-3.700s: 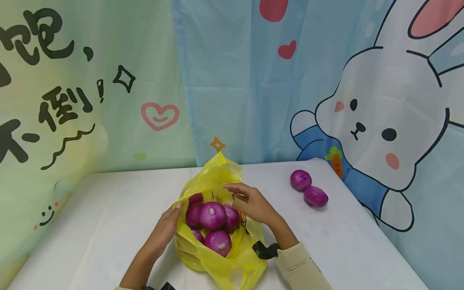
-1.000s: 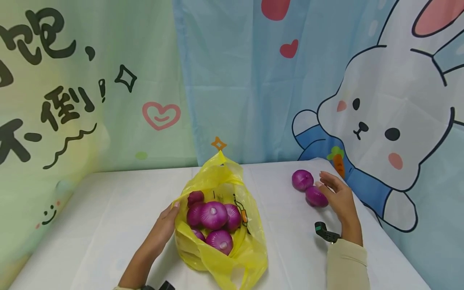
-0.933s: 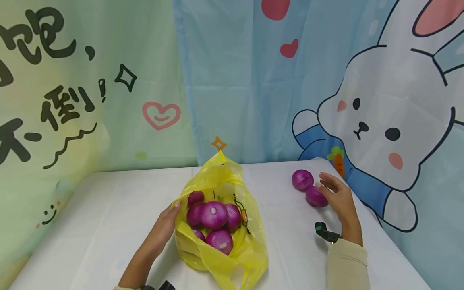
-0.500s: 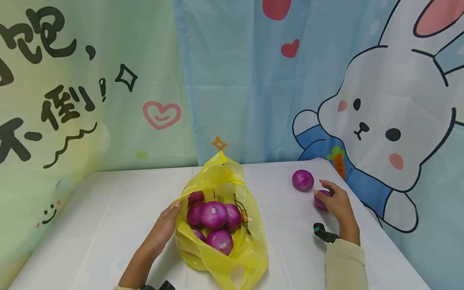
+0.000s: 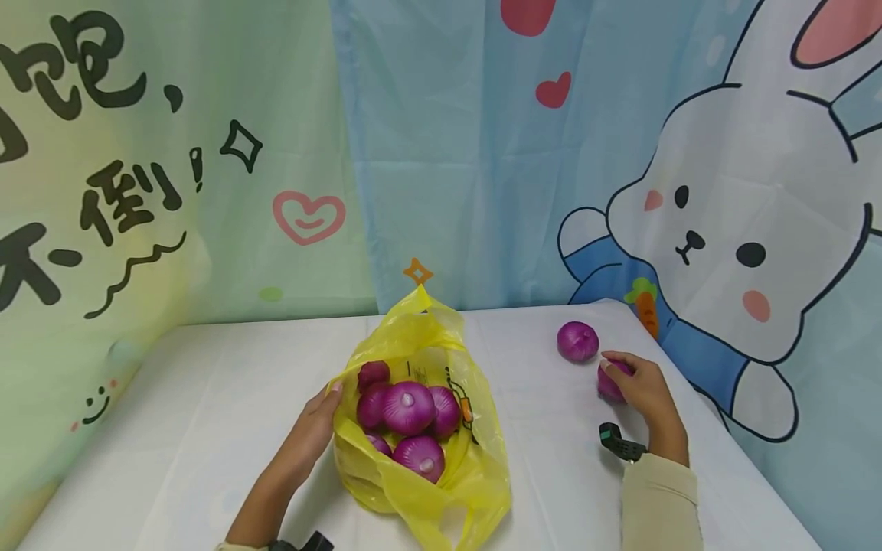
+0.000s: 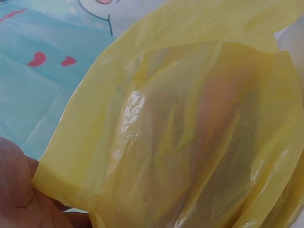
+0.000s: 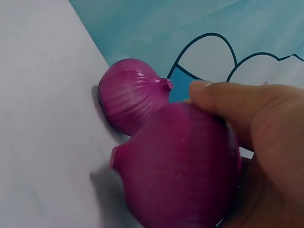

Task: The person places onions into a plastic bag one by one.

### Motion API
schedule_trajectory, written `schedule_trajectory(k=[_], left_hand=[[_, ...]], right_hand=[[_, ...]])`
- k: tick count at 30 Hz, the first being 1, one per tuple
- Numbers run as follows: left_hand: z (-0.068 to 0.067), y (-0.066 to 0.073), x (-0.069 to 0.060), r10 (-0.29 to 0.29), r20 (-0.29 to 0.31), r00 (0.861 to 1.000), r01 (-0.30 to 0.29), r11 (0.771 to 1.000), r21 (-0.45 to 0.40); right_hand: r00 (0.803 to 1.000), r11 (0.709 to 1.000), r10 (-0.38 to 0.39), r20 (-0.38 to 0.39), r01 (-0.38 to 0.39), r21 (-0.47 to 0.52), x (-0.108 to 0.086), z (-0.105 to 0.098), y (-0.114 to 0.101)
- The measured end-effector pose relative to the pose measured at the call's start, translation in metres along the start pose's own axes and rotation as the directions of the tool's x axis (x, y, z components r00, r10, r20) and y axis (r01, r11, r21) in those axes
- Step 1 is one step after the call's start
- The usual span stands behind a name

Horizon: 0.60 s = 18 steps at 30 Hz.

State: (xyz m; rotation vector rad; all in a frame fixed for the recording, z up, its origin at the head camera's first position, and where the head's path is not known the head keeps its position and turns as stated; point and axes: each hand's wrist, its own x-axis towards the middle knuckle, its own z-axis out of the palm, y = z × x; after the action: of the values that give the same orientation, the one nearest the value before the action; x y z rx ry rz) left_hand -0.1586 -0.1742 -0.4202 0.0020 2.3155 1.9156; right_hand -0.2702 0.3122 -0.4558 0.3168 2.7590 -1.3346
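Observation:
A yellow plastic bag [image 5: 485,474] stands with its mouth spread, several purple onions [image 5: 408,409] inside. My left hand [image 5: 307,436] pinches the bag's left rim; in the left wrist view, thumb and fingers meet on the thin plastic [image 6: 71,156]. Over to the right, my right hand [image 5: 651,394] grips a purple onion [image 5: 609,382], its fingers around the near side. The right wrist view shows that onion [image 7: 175,166] large, its stem end pointing left. Just behind it on the table lies another onion [image 5: 577,341]. Part of the held onion is hidden by the hand.
A white table [image 5: 207,428] carries everything. Behind it hangs a printed curtain [image 5: 441,153] with a rabbit [image 5: 730,207], hearts and writing. The table's right edge runs close to the right hand.
My right hand has moved from the bag to the loose onions on the right, closed around the nearer one and drawn it slightly right, away from the other. The left hand stays on the bag.

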Motion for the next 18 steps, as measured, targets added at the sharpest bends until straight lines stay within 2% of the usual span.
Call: schedule_trajectory(k=[5, 11, 18], left_hand=[[0.000, 0.001, 0.000, 0.000, 0.001, 1.000, 0.000, 1.000, 0.005], [0.001, 0.002, 0.001, -0.001, -0.001, 1.000, 0.001, 1.000, 0.002], [0.000, 0.001, 0.000, 0.000, 0.002, 1.000, 0.000, 1.000, -0.007]], right_hand=[[0.998, 0.994, -0.030, -0.054, 0.036, 0.107, -0.001, -0.002, -0.005], [0.991, 0.970, -0.068, -0.112, 0.092, 0.223, -0.009, -0.005, -0.013], [0.991, 0.948, -0.093, -0.098, 0.118, 0.297, -0.011, -0.003, -0.029]])
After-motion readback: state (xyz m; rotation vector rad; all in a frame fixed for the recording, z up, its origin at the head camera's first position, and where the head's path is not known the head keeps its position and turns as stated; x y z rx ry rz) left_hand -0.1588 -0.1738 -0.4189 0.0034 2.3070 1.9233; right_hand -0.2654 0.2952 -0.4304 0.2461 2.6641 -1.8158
